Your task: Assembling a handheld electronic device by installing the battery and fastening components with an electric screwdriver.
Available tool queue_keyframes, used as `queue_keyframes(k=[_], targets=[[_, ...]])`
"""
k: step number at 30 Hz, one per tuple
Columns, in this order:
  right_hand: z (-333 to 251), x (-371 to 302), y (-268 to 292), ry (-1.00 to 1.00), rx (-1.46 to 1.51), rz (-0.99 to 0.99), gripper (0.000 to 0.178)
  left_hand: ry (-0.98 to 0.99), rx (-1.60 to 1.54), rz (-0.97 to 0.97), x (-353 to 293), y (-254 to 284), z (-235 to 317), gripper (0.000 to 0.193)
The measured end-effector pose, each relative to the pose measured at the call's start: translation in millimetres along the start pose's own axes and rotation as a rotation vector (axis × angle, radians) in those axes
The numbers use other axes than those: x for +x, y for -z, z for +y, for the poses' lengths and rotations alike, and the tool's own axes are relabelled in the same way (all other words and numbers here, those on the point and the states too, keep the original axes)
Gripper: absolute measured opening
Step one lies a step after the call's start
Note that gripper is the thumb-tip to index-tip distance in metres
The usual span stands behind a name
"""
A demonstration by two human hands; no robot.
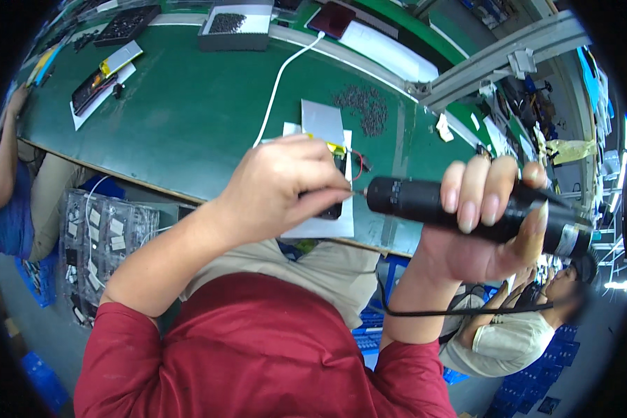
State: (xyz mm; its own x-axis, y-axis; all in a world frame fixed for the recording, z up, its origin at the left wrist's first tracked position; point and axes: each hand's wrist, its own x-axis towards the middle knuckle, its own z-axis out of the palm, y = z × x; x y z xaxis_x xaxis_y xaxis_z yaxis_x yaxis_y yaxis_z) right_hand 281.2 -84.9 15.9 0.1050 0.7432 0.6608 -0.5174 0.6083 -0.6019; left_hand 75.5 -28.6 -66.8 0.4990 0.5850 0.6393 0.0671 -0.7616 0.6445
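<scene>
My right hand (486, 216) is wrapped round a black electric screwdriver (412, 200), held level above the bench edge with its bit pointing left. My left hand (282, 184) is closed in a pinch right at the bit's tip; whatever lies between the fingertips is too small to make out. Below and behind the left hand lies a black device casing (339, 206) on a white sheet (338, 227), partly hidden by the hand. A silver pouch battery (322, 120) with yellow tape sits at its far end, and red and black wires (360, 161) stick out to the right.
Small dark screws (364, 108) lie scattered on the green bench (209, 104). Behind stand a box of dark parts (235, 42) and a phone (331, 19) with a white cable. Another device (94, 90) lies left. People sit at left and right; the screwdriver's cord (460, 313) hangs below.
</scene>
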Motion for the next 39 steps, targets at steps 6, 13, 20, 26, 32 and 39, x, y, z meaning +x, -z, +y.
queue_keyframes(k=[6, 13, 20, 26, 32, 39], targets=[[-10.9, -21.0, -7.3, 0.02, -0.112, 0.055, 0.037, -0.005, 0.017, -0.015, -10.1, -9.1, 6.4, 0.013], [-15.0, -31.8, -21.0, 0.019, -0.218, 0.086, 0.04, -0.032, 0.088, -0.076, -12.9, -8.0, 13.4, 0.019], [-8.8, -28.2, -24.6, 0.019, -0.238, 0.064, 0.045, -0.04, 0.051, 0.001, -8.0, -11.1, 8.7, 0.022], [0.4, -6.9, -0.9, -0.063, -0.16, -0.2, 0.039, -0.044, 0.026, 0.061, -0.4, -6.3, -0.4, 0.036], [-2.6, 9.4, 12.2, -0.082, -0.227, -0.162, 0.035, 0.038, 0.393, -0.186, -22.5, -4.7, 11.3, 0.065], [25.8, 10.4, 6.2, -0.15, -0.306, 0.034, 0.029, 0.059, 0.494, -0.119, -45.6, -32.0, 19.6, 0.047]])
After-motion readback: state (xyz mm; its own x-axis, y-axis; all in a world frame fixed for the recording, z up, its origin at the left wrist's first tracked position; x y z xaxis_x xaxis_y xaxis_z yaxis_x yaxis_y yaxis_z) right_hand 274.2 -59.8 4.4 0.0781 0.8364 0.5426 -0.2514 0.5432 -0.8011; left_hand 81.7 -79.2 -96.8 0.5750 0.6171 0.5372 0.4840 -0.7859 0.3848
